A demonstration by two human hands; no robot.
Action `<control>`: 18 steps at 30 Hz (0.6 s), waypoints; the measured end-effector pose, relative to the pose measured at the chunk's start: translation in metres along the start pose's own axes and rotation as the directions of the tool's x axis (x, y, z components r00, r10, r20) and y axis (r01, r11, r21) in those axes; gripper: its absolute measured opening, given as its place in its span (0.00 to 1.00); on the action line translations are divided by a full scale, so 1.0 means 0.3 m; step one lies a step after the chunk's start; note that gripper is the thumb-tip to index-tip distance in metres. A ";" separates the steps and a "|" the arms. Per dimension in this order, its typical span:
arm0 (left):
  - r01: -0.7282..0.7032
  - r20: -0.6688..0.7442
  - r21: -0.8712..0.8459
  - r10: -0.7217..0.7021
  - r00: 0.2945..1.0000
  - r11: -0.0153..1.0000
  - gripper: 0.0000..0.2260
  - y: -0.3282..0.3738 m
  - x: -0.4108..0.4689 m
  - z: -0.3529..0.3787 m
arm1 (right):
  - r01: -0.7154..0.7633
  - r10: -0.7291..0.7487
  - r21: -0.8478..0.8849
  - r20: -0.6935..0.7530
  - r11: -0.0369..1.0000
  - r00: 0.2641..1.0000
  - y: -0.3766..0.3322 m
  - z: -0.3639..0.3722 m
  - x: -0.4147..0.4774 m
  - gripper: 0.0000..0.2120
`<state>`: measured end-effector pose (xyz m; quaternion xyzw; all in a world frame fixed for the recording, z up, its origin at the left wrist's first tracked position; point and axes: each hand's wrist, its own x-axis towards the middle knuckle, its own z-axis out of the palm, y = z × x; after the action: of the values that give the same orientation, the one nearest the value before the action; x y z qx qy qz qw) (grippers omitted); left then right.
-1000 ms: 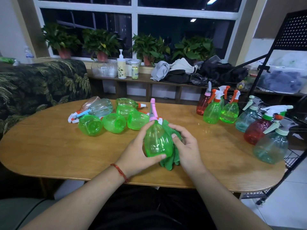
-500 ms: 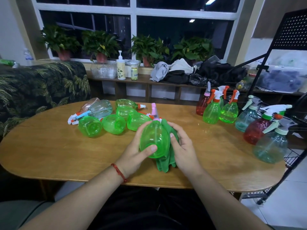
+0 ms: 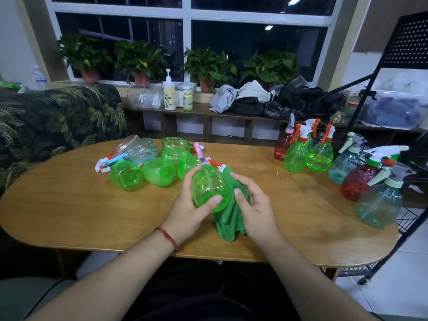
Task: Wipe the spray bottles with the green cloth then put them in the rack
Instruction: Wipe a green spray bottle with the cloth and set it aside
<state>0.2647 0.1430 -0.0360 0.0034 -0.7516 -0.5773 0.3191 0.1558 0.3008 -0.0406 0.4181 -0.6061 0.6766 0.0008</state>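
**Two hands on one green bottle**

Your left hand (image 3: pixel 187 209) wraps the green spray bottle (image 3: pixel 209 186) from the left, with the thumb laid across its round base. The base tilts toward you and the pink nozzle points away. A red cord bracelet (image 3: pixel 169 237) circles that wrist.

Your right hand (image 3: pixel 254 205) grips the green cloth (image 3: pixel 229 218) against the bottle's right side, thumb on the fabric. The soft cloth hangs below in loose folds, above the oval wooden bench (image 3: pixel 81 205).

The held bottle is translucent, bulbous plastic with faint ribs. Behind it, more bottles (image 3: pixel 143 167) of the same shape lie on their sides. Upright bottles (image 3: pixel 298 154) in green, red and pale teal stand at the right end, beside the black wire rack (image 3: pixel 410 216).
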 end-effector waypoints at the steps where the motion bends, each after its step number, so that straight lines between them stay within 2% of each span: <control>1: 0.006 -0.038 0.012 -0.005 0.999 1.000 0.37 -0.006 0.004 0.000 | 0.041 -0.041 -0.043 -0.008 0.998 0.999 -0.001 0.001 -0.002 0.17; 4: 0.035 -0.130 0.062 -0.027 0.991 0.997 0.38 -0.022 0.018 0.001 | 0.137 -0.141 -0.151 -0.016 0.979 0.990 -0.015 0.009 -0.007 0.18; 6: 0.062 -0.146 0.052 -0.054 0.988 0.997 0.40 -0.021 0.022 0.001 | 0.142 -0.144 -0.174 -0.001 0.974 0.990 -0.015 0.014 -0.007 0.18; 9: 0.087 -0.062 -0.138 -0.096 0.993 0.987 0.40 -0.014 0.023 -0.015 | 0.089 -0.095 -0.181 -0.023 0.980 0.995 0.003 0.009 -0.001 0.18; 12: 0.184 -0.007 -0.407 -0.204 0.979 0.895 0.28 0.005 0.031 -0.027 | 0.005 -0.014 -0.144 -0.065 0.989 0.998 0.009 0.003 0.005 0.18; 15: 0.188 -0.026 -0.422 -0.219 0.975 0.887 0.25 0.013 0.034 -0.036 | 0.010 -0.019 -0.149 -0.061 0.989 0.998 0.006 0.002 0.007 0.17; 18: 0.202 -0.018 -0.422 -0.231 0.973 0.883 0.25 0.020 0.037 -0.041 | 0.174 -0.184 -0.290 -0.009 0.941 0.983 -0.020 -0.006 -0.003 0.19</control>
<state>0.2640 0.1303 -0.0240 0.0387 -0.5943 -0.7562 0.2712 0.1584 0.3043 -0.0360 0.4548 -0.6574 0.5857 0.1337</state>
